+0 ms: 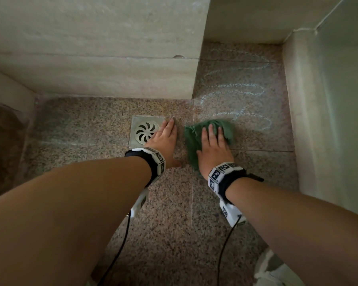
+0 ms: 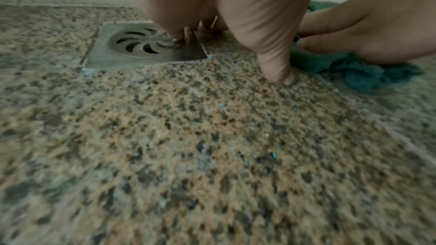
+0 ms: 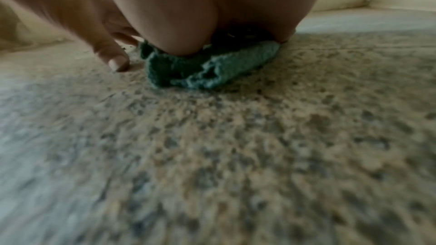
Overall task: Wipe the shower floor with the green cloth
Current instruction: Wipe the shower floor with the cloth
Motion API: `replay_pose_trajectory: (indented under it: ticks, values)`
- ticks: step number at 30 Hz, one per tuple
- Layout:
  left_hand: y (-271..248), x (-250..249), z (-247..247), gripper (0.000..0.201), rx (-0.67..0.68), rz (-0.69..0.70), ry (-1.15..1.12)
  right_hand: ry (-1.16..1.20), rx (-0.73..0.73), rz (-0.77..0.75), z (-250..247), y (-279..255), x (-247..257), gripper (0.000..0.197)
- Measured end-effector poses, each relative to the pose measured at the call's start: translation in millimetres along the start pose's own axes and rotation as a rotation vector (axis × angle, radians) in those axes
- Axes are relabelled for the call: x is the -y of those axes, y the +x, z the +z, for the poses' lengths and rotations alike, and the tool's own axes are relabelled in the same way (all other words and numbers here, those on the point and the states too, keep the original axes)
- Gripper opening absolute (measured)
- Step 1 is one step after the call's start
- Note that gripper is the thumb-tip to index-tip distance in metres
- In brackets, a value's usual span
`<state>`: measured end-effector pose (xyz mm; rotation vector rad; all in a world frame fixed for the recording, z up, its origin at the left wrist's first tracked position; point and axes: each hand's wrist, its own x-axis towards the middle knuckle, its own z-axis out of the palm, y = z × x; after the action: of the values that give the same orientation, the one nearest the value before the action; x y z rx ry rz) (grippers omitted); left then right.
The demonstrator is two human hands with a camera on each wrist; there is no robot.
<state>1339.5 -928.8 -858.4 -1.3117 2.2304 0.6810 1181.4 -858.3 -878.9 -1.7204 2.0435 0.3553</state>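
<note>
Pressing flat, the right hand point(image 1: 214, 148) pins the green cloth point(image 1: 194, 137) to the shower floor point(image 1: 174, 203); the left hand point(image 1: 163, 139) rests spread at nine o'clock, on the drain point(image 1: 142, 129) corner. Streaks at one o'clock look like soap, so that palm could slip.

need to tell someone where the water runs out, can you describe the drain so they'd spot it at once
Start at the speckled stone floor where it meets the pale step. Just in front of that step sits the drain, with the left hand resting partly across its right edge and the green cloth further right. It is the only metal thing there: a square plate with a round grate of curved swirling slots.
</note>
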Motion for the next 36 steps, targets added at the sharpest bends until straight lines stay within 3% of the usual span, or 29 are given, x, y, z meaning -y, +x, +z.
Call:
replay_pose_trajectory:
  ticks: [6, 10, 24, 31, 36]
  values:
    - [1.6, -3.9, -1.4, 0.127, 0.014, -0.015, 0.018, -0.069, 0.085, -0.160, 6.1, -16.5, 7.2, 0.075]
    - [3.3, -3.6, 0.1, 0.124, 0.006, -0.018, 0.024, -0.073, 0.076, -0.168, 7.6, -25.0, 9.3, 0.073]
    - [3.3, -4.1, 8.4, 0.120, 0.012, -0.014, 0.034, 0.111, -0.014, 0.228, -1.7, -13.0, -36.2, 0.072]
    - [2.8, -36.0, 15.0, 0.122, 0.002, 0.096, 0.062, 0.013, 0.006, 0.096, 9.1, -22.6, -23.8, 0.074]
    - [8.9, -54.8, 17.9, 0.126, 0.011, 0.070, 0.033, 0.014, 0.045, 0.051, 9.6, -30.7, -35.7, 0.073]
